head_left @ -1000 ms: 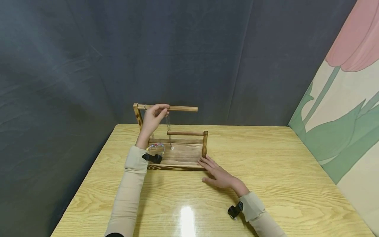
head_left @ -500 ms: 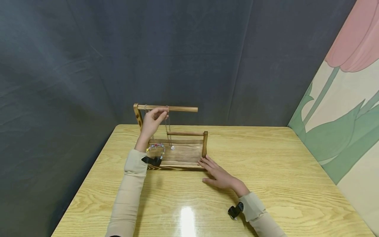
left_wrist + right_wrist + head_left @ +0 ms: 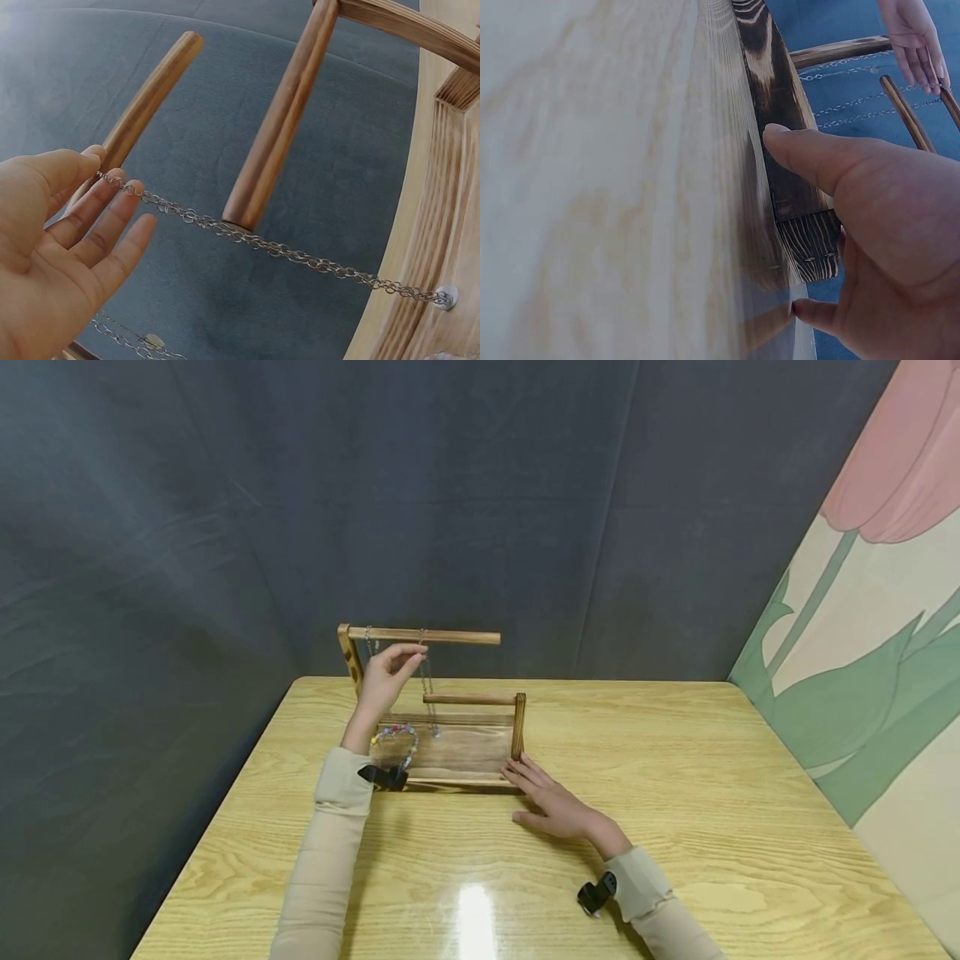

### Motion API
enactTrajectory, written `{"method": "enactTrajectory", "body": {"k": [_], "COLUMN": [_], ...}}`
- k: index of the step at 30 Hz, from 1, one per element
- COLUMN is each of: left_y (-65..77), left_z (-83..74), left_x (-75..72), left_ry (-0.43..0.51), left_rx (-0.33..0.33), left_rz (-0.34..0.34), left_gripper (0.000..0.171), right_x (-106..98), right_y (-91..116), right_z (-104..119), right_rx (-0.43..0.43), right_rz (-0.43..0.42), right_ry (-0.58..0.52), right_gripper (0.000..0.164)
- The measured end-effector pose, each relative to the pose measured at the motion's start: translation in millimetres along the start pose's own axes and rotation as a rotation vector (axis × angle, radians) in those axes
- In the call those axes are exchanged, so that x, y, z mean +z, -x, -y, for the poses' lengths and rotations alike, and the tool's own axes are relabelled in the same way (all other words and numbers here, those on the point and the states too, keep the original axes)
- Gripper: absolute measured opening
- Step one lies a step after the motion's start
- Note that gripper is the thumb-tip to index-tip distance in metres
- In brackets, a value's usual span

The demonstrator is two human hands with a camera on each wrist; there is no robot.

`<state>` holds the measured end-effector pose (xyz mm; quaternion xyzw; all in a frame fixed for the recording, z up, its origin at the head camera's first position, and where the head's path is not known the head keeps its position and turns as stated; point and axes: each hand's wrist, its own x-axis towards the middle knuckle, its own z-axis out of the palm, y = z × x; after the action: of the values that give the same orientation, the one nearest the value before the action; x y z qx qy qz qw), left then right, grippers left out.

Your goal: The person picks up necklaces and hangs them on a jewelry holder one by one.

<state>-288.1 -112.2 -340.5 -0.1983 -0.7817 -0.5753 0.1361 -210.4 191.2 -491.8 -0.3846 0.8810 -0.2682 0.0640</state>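
Left hand [image 3: 384,681], as I view it remotely, pinching a silver chain necklace [image 3: 307,259] that hangs from the upper bar [image 3: 468,637] of a wooden stand [image 3: 472,750]; its round pendant [image 3: 445,297] is lowermost. A second chain [image 3: 139,346] hangs farther left on that bar. Right hand [image 3: 551,803], fingers extended, resting at the stand's near right corner (I see the thumb against its dark edge [image 3: 776,82]). The stand sits on the surface [image 3: 637,752].

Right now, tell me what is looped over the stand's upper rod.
A pendant chain hangs from the upper rod, beside the left hand's fingertips; another chain hangs nearer the post. In the head view, that hand covers much of the latter's lower part.
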Motion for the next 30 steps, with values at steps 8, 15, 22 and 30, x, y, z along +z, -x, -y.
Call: {"method": "enactTrajectory", "body": {"k": [8,15,22,30], "left_y": [4.6,8.0,10.7,15.5], "left_z": [7.5,13.4,20.2,26.6], "left_x": [-0.8,-0.3,-0.1,0.3], "left_ry": [-0.004,-0.008,0.003,-0.015], "left_rx": [-0.003,-0.025,-0.049,-0.058], "left_rz": [0.002,0.005,0.003,0.001], "left_gripper": [0.025,0.026,0.025,0.026], "right_x": [1.2,2.1,2.7,2.4], "right_y": [-0.6,-0.7,-0.5,-0.7], "right_z": [-0.9,-2.7,-3.3,-2.8], "right_rx": [-0.002,-0.002,-0.006,-0.001], "right_rz": [-0.001,-0.005,-0.007,-0.007], "right_ry": [0.000,0.001,0.002,-0.004], "right_gripper": [0.068,0.068,0.068,0.069]}}
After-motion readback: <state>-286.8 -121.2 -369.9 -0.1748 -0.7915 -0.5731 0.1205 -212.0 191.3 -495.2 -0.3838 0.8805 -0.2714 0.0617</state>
